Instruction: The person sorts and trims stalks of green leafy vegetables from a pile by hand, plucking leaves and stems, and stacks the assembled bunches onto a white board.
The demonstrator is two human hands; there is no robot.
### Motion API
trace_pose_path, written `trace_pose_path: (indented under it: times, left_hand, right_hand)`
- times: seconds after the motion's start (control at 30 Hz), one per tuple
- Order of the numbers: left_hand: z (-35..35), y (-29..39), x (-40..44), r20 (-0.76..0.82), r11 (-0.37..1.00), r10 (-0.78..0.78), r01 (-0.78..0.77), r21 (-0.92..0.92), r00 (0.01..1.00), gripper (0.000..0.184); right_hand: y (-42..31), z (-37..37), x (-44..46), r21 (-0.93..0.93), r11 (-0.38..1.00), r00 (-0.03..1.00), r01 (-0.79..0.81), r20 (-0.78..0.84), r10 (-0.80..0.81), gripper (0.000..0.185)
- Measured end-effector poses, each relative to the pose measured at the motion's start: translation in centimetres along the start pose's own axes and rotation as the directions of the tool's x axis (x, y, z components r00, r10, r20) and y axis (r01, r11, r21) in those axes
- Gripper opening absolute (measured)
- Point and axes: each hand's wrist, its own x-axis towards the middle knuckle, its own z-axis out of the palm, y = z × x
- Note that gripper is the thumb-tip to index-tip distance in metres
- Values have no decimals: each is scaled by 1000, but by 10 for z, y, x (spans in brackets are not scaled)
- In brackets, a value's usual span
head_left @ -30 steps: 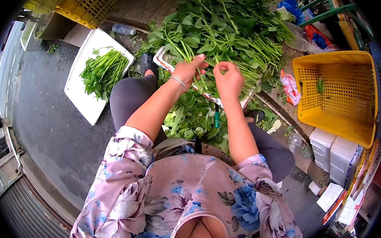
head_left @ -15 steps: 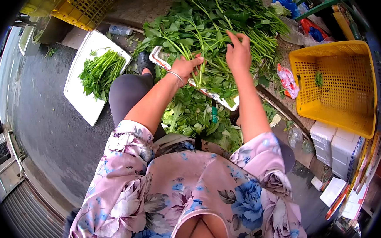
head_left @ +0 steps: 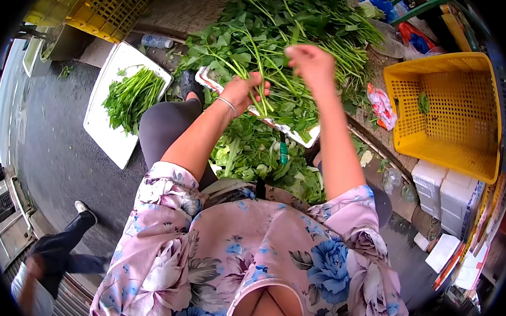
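Several leafy green stems are bunched in my left hand (head_left: 242,92), whose fingers are wrapped round them. The stems (head_left: 255,54) point up and away over a white foam tray (head_left: 210,80). My right hand (head_left: 313,68) is to the right, blurred, fingers curled in a pinch. A smeared green stem (head_left: 296,36) shows at its fingertips. Beyond both hands lies a large heap of leafy greens (head_left: 331,24). Below the tray are more loose leaves (head_left: 248,149), close to my legs.
On the left, a white foam board (head_left: 106,140) bears a bundle of greens (head_left: 130,99). A yellow crate (head_left: 439,137) stands at right, above white boxes (head_left: 456,196). More yellow crates (head_left: 114,5) are at upper left. A walking person (head_left: 65,245) is at lower left.
My right hand has moved left and slightly up, its spread fingers now curled. My left hand has shifted slightly with its stems. A person has come into view at lower left.
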Motion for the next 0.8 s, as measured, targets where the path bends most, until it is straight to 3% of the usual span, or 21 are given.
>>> trace_pose_path:
  times: [0.07, 0.13, 0.17, 0.2, 0.23, 0.27, 0.33, 0.4, 0.43, 0.5, 0.53, 0.6, 0.63, 0.67, 0.73, 0.77, 0.8]
  left_hand:
    - [7, 5, -4, -21, 996, -56, 54, -66, 998, 30]
    - [8, 4, -5, -15, 1000, -17, 17, -12, 1000, 38]
    - [4, 1, 0, -69, 1000, -7, 9, 26, 998, 37]
    - [4, 0, 0, -122, 998, 4, 4, 63, 993, 35]
    - [3, 0, -1, -105, 998, 14, -8, 59, 994, 29]
    - [2, 0, -1, -105, 998, 14, -8, 56, 994, 29]
    - [3, 1, -3, -110, 999, -17, 22, 46, 994, 24]
    - [0, -2, 0, -98, 999, -17, 22, 46, 995, 21]
    - [0, -3, 1, -114, 999, -24, 28, 36, 993, 22]
    - [1, -3, 2, -143, 999, -25, 30, 33, 989, 23]
    - [3, -3, 0, -138, 999, -25, 29, 32, 990, 23]
    - [6, -2, -4, -130, 997, 49, -40, 72, 990, 25]
    - [5, -3, -1, -245, 995, 67, -48, 86, 967, 26]
    - [4, -2, -1, -242, 995, 70, -50, 87, 968, 26]
    - [2, 1, -5, -140, 998, 42, -35, 49, 989, 25]
    - [1, 0, -4, -128, 999, 38, -32, 43, 991, 21]
    - [1, 0, -6, -131, 999, 35, -29, 43, 991, 21]
  right_hand:
    - [21, 26, -3, -114, 993, 990, 0, 140, 16, 24]
    - [37, 51, -9, -174, 955, 961, 239, 183, -207, 20]
    - [33, 50, -17, -121, 993, 949, -4, 313, 42, 21]
    - [35, 49, -23, -121, 993, 948, -6, 315, 45, 21]
    - [36, 46, -26, -181, 972, 985, 152, 107, -135, 21]
    - [37, 42, -27, -273, 918, 942, 289, -93, -324, 21]
    - [52, 26, -28, -565, 814, 893, 132, -289, -346, 23]
    - [79, 20, -22, -545, 838, 963, -13, -233, -137, 24]
    - [86, 21, -25, -546, 837, 961, -19, -241, -136, 24]
    - [96, 29, -33, -51, 997, 998, -61, -20, 60, 25]
    - [87, 35, -42, -141, 990, 1000, 9, -22, -12, 24]
    - [72, 45, -60, -152, 983, 991, 101, 108, -85, 20]
    - [80, 49, -57, -2, 994, 973, 112, 202, -109, 16]
    - [80, 46, -49, -2, 993, 973, 115, 199, -112, 16]
    - [61, 29, -33, -366, 922, 968, 126, -159, -195, 21]
    - [48, 18, -29, -563, 810, 926, 166, -194, -325, 23]
    - [60, 14, -15, -631, 749, 907, 202, -168, -386, 22]
